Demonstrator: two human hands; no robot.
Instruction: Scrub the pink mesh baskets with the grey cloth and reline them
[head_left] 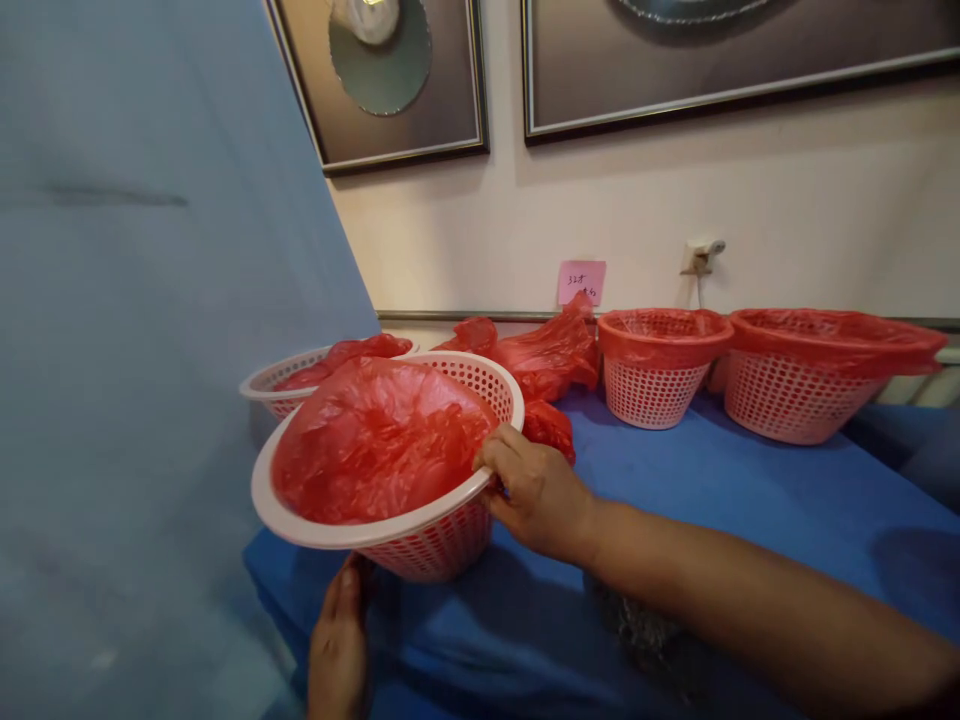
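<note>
A round white plastic basket (450, 525) with perforated sides is tilted toward me at the table's near left edge. Crumpled red plastic bag (382, 440) fills its inside. My right hand (536, 490) is closed on the right side of its rim, thumb on top and fingers underneath. Below the near left part of the rim, my left hand (341, 630) reaches up and holds the basket from underneath; its fingertips are partly hidden in shadow.
Behind stands another white basket (259, 385) with red plastic in it. Loose red bags (551, 355) lie against the wall. Two bag-lined baskets, a smaller one (652, 390) and a wider one (795, 400), stand on the blue-covered table (675, 490). A light-blue panel (150, 350) borders the left.
</note>
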